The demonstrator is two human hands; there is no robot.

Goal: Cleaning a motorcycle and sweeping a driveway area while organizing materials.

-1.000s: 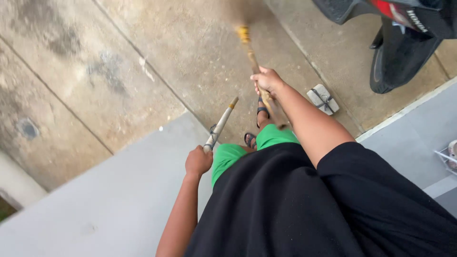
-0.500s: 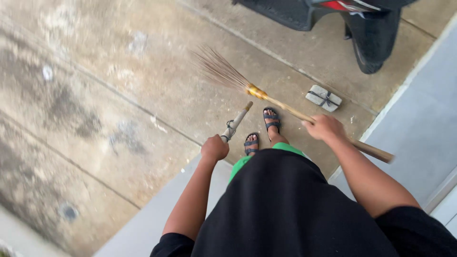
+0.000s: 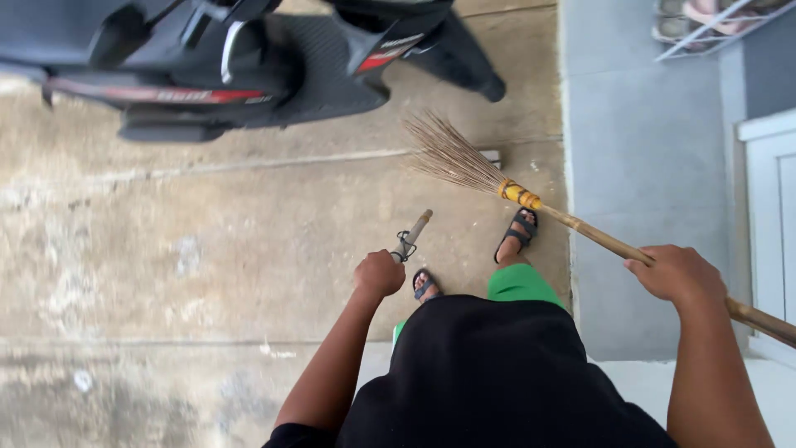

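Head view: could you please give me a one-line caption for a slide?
Right hand grips a stick broom, left hand a short handle, near a parked scooter.

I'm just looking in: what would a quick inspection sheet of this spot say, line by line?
Surface: stained concrete floor with seams; a smoother grey slab to one side.
Job's things: stick broom, bristles fanned low toward the concrete, yellow binding at the neck; pale rod-like handle with a dark clip, its lower end hidden.
Clutter: small pale block half hidden behind the bristles.
Hands: right hand closed round the broom shaft; left hand closed round the pale handle.
Cables: nothing seen.
Surroundings: parked black scooter with red trim; wire rack holding footwear; white door frame; the person's sandalled feet.
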